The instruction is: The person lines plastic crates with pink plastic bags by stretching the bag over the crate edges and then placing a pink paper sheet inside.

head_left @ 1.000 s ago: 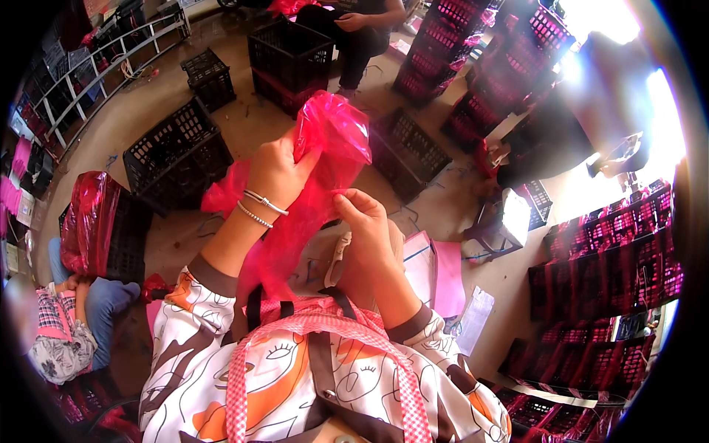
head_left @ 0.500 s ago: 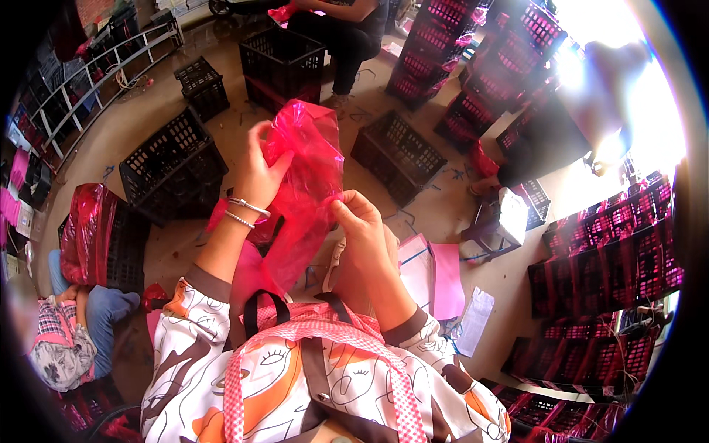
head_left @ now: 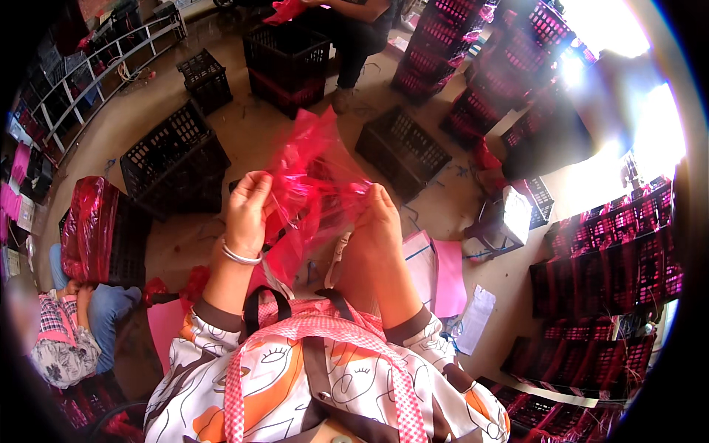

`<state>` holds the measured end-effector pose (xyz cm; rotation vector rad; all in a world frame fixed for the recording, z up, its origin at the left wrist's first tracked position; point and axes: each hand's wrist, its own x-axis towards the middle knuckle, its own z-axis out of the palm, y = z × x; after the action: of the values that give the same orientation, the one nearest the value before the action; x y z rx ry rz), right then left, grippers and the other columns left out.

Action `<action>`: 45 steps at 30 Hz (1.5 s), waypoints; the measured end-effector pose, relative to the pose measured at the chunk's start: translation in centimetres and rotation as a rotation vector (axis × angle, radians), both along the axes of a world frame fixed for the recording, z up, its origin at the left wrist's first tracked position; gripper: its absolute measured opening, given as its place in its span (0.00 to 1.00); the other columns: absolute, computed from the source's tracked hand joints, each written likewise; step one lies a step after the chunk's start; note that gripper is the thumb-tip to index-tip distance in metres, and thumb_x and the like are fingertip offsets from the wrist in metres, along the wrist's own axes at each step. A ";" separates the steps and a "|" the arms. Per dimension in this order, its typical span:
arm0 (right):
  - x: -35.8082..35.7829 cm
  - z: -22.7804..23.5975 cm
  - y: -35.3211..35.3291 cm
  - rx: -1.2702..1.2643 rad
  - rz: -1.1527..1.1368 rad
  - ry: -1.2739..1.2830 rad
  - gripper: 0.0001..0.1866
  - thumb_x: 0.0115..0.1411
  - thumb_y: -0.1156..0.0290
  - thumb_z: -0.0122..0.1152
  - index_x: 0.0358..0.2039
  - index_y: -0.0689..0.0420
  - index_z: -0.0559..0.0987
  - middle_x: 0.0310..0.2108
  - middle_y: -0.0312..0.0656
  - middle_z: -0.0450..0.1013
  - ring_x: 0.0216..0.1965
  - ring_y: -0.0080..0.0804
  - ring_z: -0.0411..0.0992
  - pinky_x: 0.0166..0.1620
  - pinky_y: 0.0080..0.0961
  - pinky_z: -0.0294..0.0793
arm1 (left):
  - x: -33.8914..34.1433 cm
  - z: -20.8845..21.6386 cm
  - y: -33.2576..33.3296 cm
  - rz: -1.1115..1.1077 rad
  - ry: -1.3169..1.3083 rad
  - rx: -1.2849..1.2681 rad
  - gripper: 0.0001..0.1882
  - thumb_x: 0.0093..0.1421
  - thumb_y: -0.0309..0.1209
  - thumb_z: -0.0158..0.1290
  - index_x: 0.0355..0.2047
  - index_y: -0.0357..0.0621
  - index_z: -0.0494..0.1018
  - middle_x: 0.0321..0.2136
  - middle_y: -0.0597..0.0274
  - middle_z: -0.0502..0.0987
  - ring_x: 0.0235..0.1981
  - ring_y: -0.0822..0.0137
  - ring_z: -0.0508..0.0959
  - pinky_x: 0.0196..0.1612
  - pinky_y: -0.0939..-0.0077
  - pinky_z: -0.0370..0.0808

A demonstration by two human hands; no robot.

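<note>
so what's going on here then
The person wearing the camera holds a crumpled sheet of translucent red plastic film in front of them, its left part pinched in the left hand and its right part in the right hand. Beyond it, an open black slatted crate sits on the floor. At the top of the view, a seated co-worker is beside another black crate. Black crates with red film are stacked at the right.
</note>
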<state>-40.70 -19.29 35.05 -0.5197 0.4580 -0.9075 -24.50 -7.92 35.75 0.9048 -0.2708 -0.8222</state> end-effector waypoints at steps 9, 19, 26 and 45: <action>-7.4 -1.6 -7.6 0.099 0.014 0.105 0.11 0.60 0.64 0.48 0.31 0.60 0.72 0.28 0.40 0.73 0.30 0.29 0.72 0.36 0.28 0.74 | 13.3 -4.5 7.0 0.127 0.195 -0.037 0.05 0.58 0.31 0.49 0.33 0.44 0.70 0.18 0.73 0.66 0.14 0.82 0.61 0.14 0.91 0.54; -13.1 2.0 -8.3 -0.857 0.487 0.931 0.14 0.46 0.75 0.62 0.35 0.62 0.73 0.26 0.35 0.72 0.27 0.19 0.67 0.33 0.16 0.67 | 19.3 -0.8 8.2 0.437 -0.312 0.292 0.03 0.58 0.33 0.50 0.31 0.52 0.72 0.20 0.77 0.67 0.19 0.83 0.65 0.19 0.91 0.58; -14.9 -0.8 -13.1 -1.160 -0.364 1.352 0.10 0.46 0.82 0.49 0.30 0.62 0.75 0.19 0.43 0.70 0.22 0.23 0.68 0.29 0.22 0.68 | 16.0 -0.6 5.2 0.148 -1.103 0.463 0.06 0.61 0.30 0.45 0.27 0.43 0.66 0.14 0.76 0.60 0.15 0.84 0.57 0.18 0.87 0.55; -11.9 3.1 -9.8 -0.003 -0.051 0.234 0.18 0.57 0.80 0.45 0.49 0.62 0.67 0.32 0.43 0.73 0.30 0.26 0.73 0.35 0.23 0.75 | -7.6 -3.4 -3.4 -0.227 -1.713 0.078 0.06 0.50 0.27 0.49 0.30 0.42 0.69 0.20 0.54 0.71 0.21 0.54 0.73 0.24 0.64 0.70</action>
<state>-52.59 -29.12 38.11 -0.6221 0.6845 -0.8999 -32.11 -11.33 32.30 1.4823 -1.8458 -0.0405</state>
